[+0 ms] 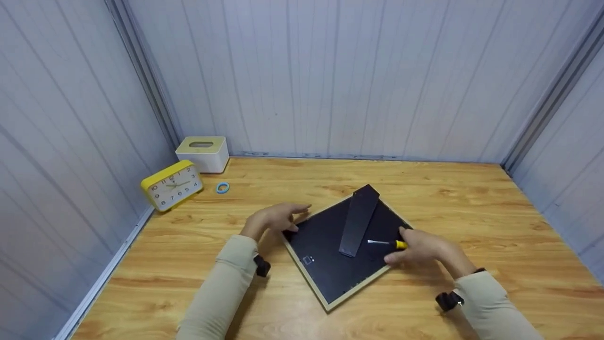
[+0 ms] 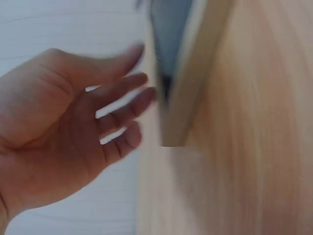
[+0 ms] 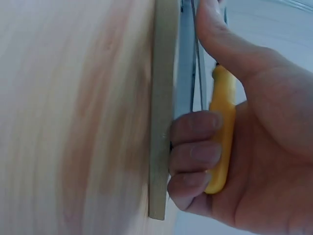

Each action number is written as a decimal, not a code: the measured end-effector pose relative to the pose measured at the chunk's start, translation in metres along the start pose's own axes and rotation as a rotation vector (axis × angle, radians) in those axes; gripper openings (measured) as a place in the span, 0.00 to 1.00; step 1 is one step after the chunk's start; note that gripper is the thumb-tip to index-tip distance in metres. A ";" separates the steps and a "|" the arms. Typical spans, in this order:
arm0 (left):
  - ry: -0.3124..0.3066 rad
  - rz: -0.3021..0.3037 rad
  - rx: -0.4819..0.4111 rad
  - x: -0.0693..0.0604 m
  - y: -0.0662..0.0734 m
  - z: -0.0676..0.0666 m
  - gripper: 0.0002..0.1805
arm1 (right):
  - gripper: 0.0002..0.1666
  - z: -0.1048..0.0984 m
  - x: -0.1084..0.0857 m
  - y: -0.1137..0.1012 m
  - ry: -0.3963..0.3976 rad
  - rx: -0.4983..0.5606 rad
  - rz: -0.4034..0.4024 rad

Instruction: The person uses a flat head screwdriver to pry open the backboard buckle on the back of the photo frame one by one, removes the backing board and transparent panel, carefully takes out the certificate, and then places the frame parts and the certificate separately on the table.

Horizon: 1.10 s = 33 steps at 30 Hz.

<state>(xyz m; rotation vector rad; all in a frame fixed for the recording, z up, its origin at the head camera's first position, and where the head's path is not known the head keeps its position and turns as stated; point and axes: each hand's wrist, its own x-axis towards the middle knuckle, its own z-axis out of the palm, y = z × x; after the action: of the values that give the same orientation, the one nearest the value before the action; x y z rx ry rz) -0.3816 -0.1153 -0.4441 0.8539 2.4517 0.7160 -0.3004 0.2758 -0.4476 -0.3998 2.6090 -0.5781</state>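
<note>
The fingers of the right hand point(image 1: 421, 246) are curled round the yellow handle of a screwdriver point(image 3: 223, 132), its shaft pointing left over the black back of a picture frame point(image 1: 318, 236); the knuckles sit close against the frame's right edge. The fingers of the left hand point(image 1: 275, 219) are spread apart and grip nothing, right by the frame's left corner; whether they touch it is unclear. Between the hands, the frame is back side up at the desk point(image 1: 453, 189), one corner toward the person, with a black stand leg point(image 1: 359, 222) slanting across it. Farther off to the left are a blue ring point(image 1: 218, 189), a tilted yellow clock point(image 1: 174, 189) and a white tissue box point(image 1: 210, 161).
</note>
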 end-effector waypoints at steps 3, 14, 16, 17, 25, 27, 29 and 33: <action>-0.028 -0.022 0.019 0.009 0.001 0.001 0.49 | 0.71 0.004 0.000 -0.003 0.023 0.017 0.049; -0.136 -0.227 0.213 -0.006 0.014 0.010 0.74 | 0.66 -0.014 0.016 -0.002 -0.042 -0.004 0.040; -0.148 -0.225 0.316 -0.010 0.015 0.019 0.76 | 0.65 -0.017 0.019 0.001 -0.068 0.004 0.043; -0.151 -0.213 0.354 -0.011 0.017 0.024 0.77 | 0.65 -0.018 0.020 0.002 -0.080 0.008 0.046; -0.194 -0.106 0.402 -0.024 0.038 0.053 0.77 | 0.66 -0.027 0.036 0.013 -0.077 -0.018 0.097; -0.202 -0.088 0.388 -0.027 0.043 0.058 0.76 | 0.67 -0.031 0.040 0.015 -0.071 -0.017 0.115; -0.202 -0.066 0.373 -0.030 0.047 0.061 0.76 | 0.67 -0.035 0.044 0.017 -0.067 -0.019 0.126; -0.183 -0.023 0.357 -0.034 0.054 0.067 0.75 | 0.67 -0.042 0.048 0.024 -0.079 -0.048 0.081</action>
<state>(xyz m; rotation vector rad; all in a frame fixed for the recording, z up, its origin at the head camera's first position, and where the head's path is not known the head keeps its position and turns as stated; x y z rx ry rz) -0.2973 -0.0798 -0.4554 0.9696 2.4523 0.1803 -0.3661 0.2930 -0.4407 -0.3234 2.5536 -0.4641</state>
